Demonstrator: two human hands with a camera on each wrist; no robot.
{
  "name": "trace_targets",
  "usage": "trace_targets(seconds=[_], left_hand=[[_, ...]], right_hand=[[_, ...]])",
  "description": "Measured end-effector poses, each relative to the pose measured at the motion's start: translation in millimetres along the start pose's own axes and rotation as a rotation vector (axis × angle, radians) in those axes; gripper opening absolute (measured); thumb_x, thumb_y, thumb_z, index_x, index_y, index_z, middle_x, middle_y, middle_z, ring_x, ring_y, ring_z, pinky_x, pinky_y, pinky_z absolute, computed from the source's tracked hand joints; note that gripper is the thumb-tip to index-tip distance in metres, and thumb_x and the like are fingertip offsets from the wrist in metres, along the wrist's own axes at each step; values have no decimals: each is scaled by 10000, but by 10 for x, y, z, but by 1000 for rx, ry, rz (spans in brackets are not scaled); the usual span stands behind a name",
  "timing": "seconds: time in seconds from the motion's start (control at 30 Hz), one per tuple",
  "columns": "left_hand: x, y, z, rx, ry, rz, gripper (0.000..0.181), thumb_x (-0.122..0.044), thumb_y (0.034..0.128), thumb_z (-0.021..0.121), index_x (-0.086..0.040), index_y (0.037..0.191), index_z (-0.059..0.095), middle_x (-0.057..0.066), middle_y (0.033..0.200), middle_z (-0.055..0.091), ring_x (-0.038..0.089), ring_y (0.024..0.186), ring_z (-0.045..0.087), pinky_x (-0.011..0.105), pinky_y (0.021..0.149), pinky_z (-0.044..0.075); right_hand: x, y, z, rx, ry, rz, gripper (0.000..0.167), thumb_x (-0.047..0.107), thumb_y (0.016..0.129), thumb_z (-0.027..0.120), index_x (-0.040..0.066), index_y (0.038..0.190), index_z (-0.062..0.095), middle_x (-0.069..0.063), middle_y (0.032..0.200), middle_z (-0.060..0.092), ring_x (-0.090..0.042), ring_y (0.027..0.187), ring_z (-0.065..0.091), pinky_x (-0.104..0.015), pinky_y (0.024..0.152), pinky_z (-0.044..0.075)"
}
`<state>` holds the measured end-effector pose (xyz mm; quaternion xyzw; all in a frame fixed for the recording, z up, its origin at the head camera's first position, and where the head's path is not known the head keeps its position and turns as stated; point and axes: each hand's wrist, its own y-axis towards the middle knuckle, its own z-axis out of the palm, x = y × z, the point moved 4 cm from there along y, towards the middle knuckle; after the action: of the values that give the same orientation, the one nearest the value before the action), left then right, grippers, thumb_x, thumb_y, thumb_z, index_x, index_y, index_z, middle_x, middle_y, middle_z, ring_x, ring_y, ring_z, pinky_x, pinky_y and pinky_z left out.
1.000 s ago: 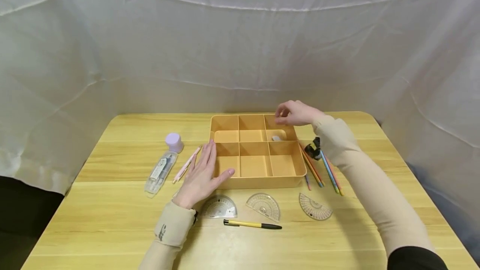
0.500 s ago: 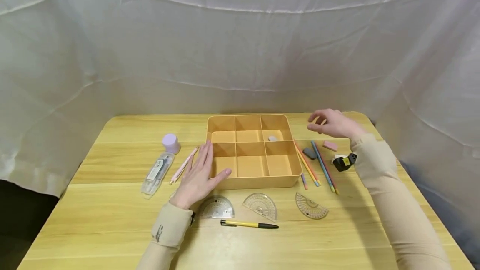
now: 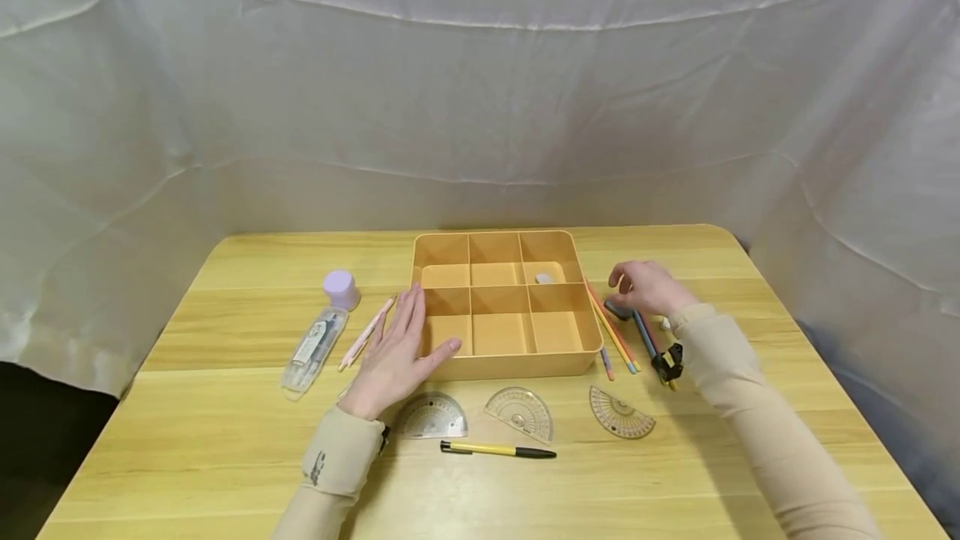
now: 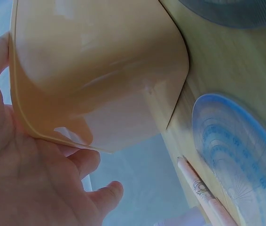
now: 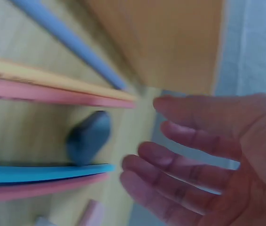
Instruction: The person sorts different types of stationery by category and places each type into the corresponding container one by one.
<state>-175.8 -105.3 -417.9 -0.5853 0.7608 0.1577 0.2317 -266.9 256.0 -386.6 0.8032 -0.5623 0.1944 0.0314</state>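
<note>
Right hand (image 3: 651, 288), fingers loosely parted, has descended near the dark grey block (image 5: 88, 137); left hand (image 3: 393, 357), spread, remains against the box (image 3: 517, 367).

left fingers (image 3: 411, 312) outstretched, right fingers (image 5: 189, 172) slightly bent

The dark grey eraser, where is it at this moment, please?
In the head view, the dark grey eraser lies right of the orange box, near the right hand; the right wrist view shows it between two pairs of pencils.
</note>
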Motion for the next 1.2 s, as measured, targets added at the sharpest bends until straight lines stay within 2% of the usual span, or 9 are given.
trace_targets(seconds=[0.23,0.4,0.7,1.0,1.2], left_hand=[[3,1,4,-3,-2,0,982,-618,985,482,-52,1614,-14,93,1713,-64,260,1591,-45,603,1278,14],[5,2,-1,-7,-4,4,984,-614,985,486,-47,1614,-14,97,1713,-60,271,1593,-37,604,1277,13],[10,11,2,-6,-2,5,983,-614,985,487,-61,1611,-32,99,1714,-58,278,1594,-37,603,1277,11],[3,18,8,-4,-6,6,981,-607,986,491,-45,1613,-13,105,1715,-47,264,1591,-43,611,1274,20],[9,22,12,-2,-1,3,980,-616,987,480,-58,1613,-28,102,1715,-49,262,1591,-51,604,1277,13]], right_hand=[[-43,47,157,-33,5,62,224,83,905,700,-53,1078,655,-168,898,659,-257,776,603,-399,691,519],[-66,81,221,-15,-26,111,207,95,905,709,-11,1079,671,-193,984,680,-287,839,637,-425,692,535],[-82,92,262,-7,-93,146,204,135,890,732,41,1065,688,-152,1000,712,-247,798,629,-390,636,513],[-102,88,270,11,-101,191,211,129,898,719,42,1086,677,-197,1132,703,-310,871,657,-423,609,506],[-146,119,300,27,-94,230,225,101,886,688,38,1102,676,-222,1215,685,-360,972,666,-468,654,512]])
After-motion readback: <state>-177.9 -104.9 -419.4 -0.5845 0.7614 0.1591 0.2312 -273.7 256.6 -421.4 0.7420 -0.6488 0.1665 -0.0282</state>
